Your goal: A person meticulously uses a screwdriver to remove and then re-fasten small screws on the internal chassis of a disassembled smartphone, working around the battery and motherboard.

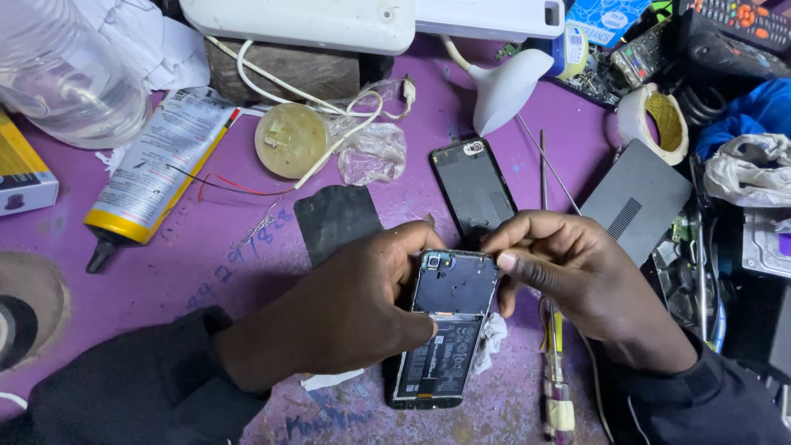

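Your left hand (pixel 346 309) is wrapped around the left edge of the opened phone (pixel 445 330) at the near table edge, while your right hand (pixel 568 276) pinches its top right corner. Its back cover (pixel 474 188) is already off, lying just beyond, with the battery exposed and still seated; farther off sit a glue tube (pixel 156 169) and tape roll (pixel 655 122).

Both hands meet at centre, left hand (pixel 346 309) curled closed, right hand (pixel 577 276) pinching with fingertips.
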